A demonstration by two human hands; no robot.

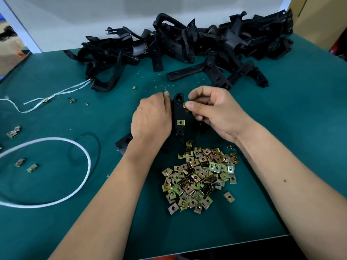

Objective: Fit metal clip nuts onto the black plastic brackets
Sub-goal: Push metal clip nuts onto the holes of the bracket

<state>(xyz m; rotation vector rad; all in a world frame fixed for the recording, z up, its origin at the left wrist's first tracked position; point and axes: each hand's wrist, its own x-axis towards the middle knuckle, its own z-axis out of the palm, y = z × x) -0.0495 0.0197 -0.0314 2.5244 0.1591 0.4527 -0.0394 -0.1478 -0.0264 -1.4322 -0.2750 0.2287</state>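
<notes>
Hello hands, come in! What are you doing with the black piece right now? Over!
Left hand holds black bracket. Right hand pinches clip nut at bracket's edge. One fitted nut already on. Nothing in the way.

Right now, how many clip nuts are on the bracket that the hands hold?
2. One clip nut sits fitted at the middle of the bracket gripped by the left hand. The second clip nut is pinched by the right hand against its right edge. Others may be hidden.
</notes>
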